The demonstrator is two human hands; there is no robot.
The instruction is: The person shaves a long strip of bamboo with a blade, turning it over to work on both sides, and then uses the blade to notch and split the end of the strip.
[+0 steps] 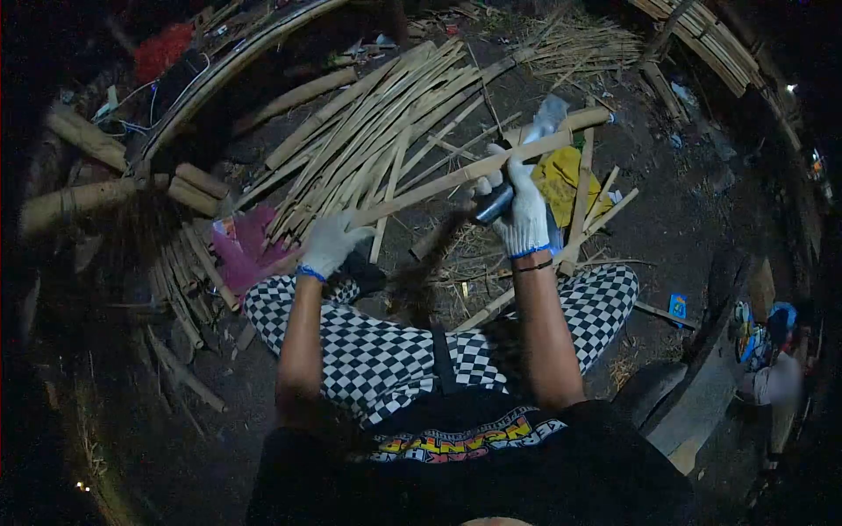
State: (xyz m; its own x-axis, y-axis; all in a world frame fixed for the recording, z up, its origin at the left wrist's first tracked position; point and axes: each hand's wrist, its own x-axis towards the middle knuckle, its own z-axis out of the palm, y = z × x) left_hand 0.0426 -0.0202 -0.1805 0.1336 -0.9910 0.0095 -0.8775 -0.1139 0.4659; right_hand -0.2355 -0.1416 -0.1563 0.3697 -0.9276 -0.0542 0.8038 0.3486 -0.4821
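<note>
Two-handed, holding a bamboo strip (pixel 431 186) mid-frame, slanted lengthwise toward upper right; grasped at its lower-left end by left hand (pixel 328 245), met farther up by right hand (pixel 526 210), clenched around a dark handle (pixel 495 206).

On the ground (pixel 675 197), beyond the held strip (pixel 452 180), lies a strip pile (pixel 373 127); bamboo poles (pixel 74 206) at its left, another strip heap (pixel 592 48) behind it rightward, a packet (pixel 677 307) right of the right knee (pixel 610 298)

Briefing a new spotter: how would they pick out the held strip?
Start at the checkered trousers. Beyond them, one long bamboo strip slants from the white-gloved left hand to the right hand. Unlike the loose strips heaped behind, it has both hands on it.
</note>
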